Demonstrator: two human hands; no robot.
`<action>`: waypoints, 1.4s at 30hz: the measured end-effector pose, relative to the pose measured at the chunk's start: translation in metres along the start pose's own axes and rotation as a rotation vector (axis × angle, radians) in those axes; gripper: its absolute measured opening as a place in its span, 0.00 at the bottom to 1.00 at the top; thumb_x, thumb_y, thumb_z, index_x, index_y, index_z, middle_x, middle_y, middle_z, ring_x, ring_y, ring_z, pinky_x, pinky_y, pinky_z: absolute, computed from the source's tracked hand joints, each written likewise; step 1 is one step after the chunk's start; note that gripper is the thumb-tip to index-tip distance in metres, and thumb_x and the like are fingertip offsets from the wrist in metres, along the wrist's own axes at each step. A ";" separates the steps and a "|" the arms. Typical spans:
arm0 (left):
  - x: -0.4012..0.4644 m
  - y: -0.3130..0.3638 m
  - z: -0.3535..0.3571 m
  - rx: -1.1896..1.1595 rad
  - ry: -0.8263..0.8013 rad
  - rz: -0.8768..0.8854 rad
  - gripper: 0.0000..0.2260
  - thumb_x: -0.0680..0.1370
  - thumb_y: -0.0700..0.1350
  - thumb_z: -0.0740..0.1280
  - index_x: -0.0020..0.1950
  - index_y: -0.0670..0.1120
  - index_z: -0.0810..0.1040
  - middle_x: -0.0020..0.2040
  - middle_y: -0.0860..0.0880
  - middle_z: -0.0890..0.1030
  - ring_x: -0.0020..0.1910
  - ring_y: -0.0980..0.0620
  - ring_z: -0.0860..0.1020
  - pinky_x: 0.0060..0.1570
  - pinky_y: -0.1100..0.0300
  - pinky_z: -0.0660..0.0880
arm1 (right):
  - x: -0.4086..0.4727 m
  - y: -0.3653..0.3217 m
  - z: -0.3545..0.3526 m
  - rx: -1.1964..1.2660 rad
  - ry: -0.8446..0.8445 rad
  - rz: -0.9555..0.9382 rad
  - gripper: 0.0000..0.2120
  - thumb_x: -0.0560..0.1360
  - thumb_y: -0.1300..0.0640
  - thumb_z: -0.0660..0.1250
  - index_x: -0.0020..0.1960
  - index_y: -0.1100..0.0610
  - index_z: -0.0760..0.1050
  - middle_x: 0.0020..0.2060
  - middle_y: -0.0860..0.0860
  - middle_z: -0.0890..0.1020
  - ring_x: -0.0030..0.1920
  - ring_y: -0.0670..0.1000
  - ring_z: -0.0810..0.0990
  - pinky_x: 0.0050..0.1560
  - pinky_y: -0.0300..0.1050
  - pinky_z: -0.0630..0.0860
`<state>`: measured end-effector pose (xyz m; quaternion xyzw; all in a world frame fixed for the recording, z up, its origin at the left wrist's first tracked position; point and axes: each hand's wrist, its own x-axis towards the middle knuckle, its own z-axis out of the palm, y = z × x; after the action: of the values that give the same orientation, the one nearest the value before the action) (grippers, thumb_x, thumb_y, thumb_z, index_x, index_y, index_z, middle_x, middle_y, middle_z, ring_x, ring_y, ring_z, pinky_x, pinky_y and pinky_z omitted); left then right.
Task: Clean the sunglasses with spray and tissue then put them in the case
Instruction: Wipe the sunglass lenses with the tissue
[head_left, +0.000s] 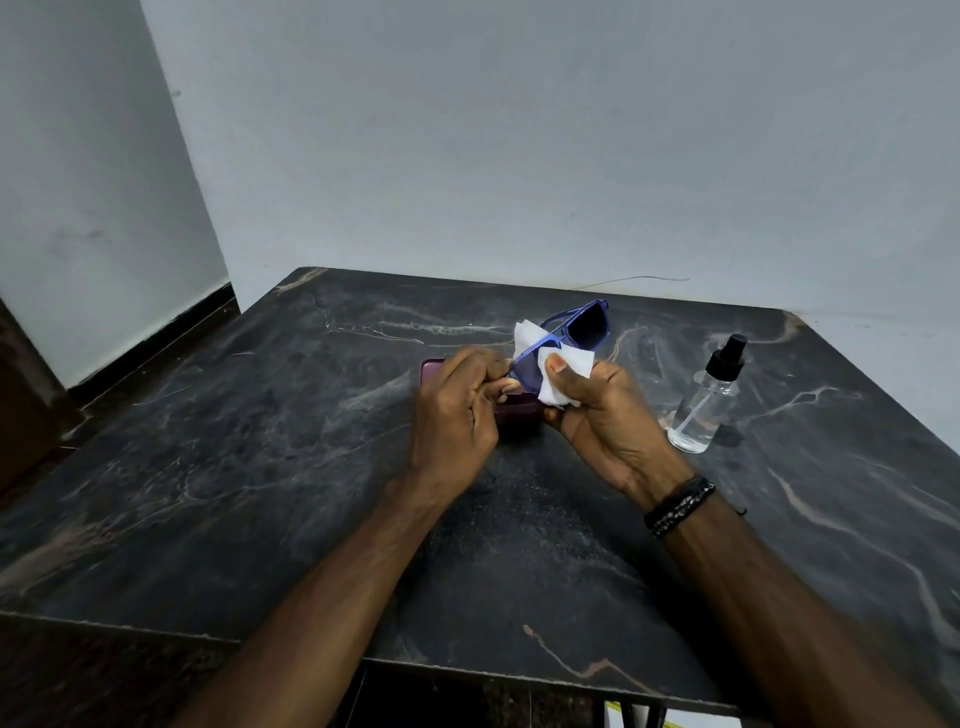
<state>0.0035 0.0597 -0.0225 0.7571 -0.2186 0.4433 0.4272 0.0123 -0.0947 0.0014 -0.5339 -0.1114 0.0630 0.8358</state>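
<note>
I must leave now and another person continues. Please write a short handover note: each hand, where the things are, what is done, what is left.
Left hand: pinches the sunglasses at the near end, above the table.
Right hand: presses the tissue on the near lens, thumb on top.
Case: on the table under the hands, mostly hidden; open or shut, I cannot tell.
Spray: stands upright to the right, untouched.
Done: wiping is under way; whether spray was used cannot be told.
Left: finish both lenses, put the sunglasses in the case.

Both forearms are bare and sleeveless, with black braided bracelets (679, 505) stacked around the right wrist.
</note>
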 end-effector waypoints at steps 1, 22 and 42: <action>0.000 0.000 0.000 0.005 -0.002 0.002 0.12 0.68 0.20 0.64 0.43 0.34 0.79 0.42 0.42 0.80 0.41 0.52 0.78 0.43 0.69 0.75 | 0.000 0.001 -0.001 0.009 -0.008 0.007 0.24 0.75 0.60 0.68 0.66 0.72 0.71 0.62 0.68 0.76 0.58 0.62 0.76 0.59 0.55 0.74; -0.001 -0.001 0.000 0.030 -0.031 0.026 0.09 0.69 0.22 0.68 0.42 0.34 0.80 0.43 0.42 0.81 0.41 0.49 0.80 0.46 0.71 0.72 | 0.001 0.007 -0.006 -0.059 -0.094 0.004 0.25 0.71 0.57 0.73 0.64 0.69 0.75 0.62 0.63 0.79 0.59 0.61 0.79 0.60 0.56 0.76; -0.001 0.003 -0.002 0.046 -0.056 0.069 0.12 0.68 0.23 0.65 0.44 0.34 0.81 0.45 0.41 0.82 0.42 0.47 0.81 0.45 0.66 0.75 | 0.001 0.015 -0.001 -0.134 0.032 -0.007 0.31 0.55 0.42 0.83 0.50 0.62 0.84 0.46 0.64 0.84 0.50 0.62 0.76 0.53 0.58 0.64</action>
<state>0.0000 0.0599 -0.0214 0.7707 -0.2463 0.4416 0.3878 0.0134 -0.0888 -0.0123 -0.5891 -0.1037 0.0438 0.8002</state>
